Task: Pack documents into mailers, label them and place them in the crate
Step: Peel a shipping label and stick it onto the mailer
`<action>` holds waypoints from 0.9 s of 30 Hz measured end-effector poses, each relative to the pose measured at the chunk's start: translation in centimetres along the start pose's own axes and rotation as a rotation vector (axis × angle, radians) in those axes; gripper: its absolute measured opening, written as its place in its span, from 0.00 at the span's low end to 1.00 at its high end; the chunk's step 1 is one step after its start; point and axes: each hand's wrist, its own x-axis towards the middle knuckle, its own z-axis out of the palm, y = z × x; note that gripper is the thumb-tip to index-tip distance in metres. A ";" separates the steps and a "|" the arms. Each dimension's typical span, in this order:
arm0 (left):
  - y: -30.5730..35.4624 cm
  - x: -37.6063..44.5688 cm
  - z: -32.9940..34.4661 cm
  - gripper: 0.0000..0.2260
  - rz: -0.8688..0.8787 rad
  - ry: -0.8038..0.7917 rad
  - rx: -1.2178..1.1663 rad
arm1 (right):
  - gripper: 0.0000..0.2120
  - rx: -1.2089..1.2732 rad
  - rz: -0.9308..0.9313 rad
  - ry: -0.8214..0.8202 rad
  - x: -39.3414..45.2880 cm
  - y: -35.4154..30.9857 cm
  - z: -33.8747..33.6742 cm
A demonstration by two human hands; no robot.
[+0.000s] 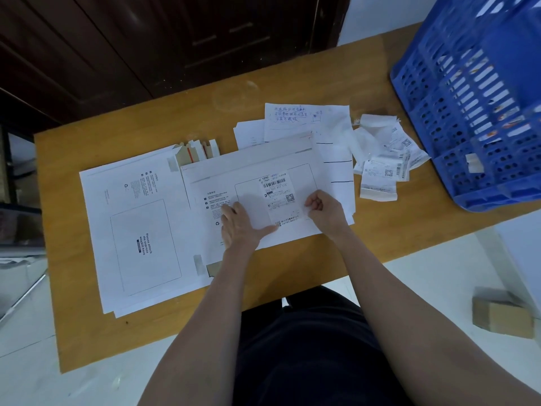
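A white mailer [251, 183] lies flat in the middle of the desk [292, 262]. Its long side runs from left to right, a bit tilted, so the right end sits closer to the far edge of the desk. A label [276, 193] with a bar code is stuck inside the printed box on the mailer. The label stands the tall way, with its top pointing to the far edge.

The left hand [240, 225] lies flat on the mailer with its fingers straight and its thumb stuck out to the right. It presses down just left of the label. The right hand [323, 210] is curled up like a fist at the right side of the label. Its fingertips seem to pinch something small and pale there, but I cannot tell what it is.

A stack of more mailers [137, 224] lies at the left side of the desk, with its long side running from the near edge to the far edge. Its words read sideways. Some papers [304, 121] with blue writing lie behind the mailer, toward the far edge. A heap of peeled label backings [383, 159] sits to the right of them. A blue crate [474, 104] stands at the right corner of the desk. A small cardboard box [502, 317] is on the floor
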 end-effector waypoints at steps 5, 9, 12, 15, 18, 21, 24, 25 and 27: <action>-0.9 0.7 -1.3 0.29 -0.010 -0.083 -0.143 | 0.09 0.120 0.065 0.106 -0.1 -0.8 0.1; 0.1 0.5 -2.9 0.08 -0.055 0.138 -0.314 | 0.21 -0.273 0.183 0.455 0.5 -1.8 0.2; 2.3 0.2 -3.1 0.04 0.122 0.177 -0.335 | 0.33 -0.501 0.324 0.331 1.8 -3.4 -0.5; 5.4 -0.1 -3.2 0.08 0.300 0.135 -0.356 | 0.36 -0.523 0.330 0.239 2.8 -4.0 -0.6; 8.4 -0.7 -3.2 0.08 0.351 0.054 -0.473 | 0.33 -0.488 0.343 0.249 2.9 -4.3 -0.6; 10.2 -0.7 -3.2 0.11 0.338 -0.019 -0.550 | 0.25 -0.379 0.316 0.296 3.1 -4.8 -1.3; 11.5 -0.3 -3.8 0.18 0.330 -0.091 -0.509 | 0.19 -0.175 0.332 0.298 2.7 -6.0 -2.8; 11.8 -0.1 -4.1 0.19 0.319 -0.118 -0.505 | 0.15 -0.083 0.344 0.296 2.6 -6.5 -3.4; 12.3 0.3 -4.6 0.21 0.290 -0.155 -0.500 | 0.10 0.081 0.359 0.254 2.5 -7.7 -4.5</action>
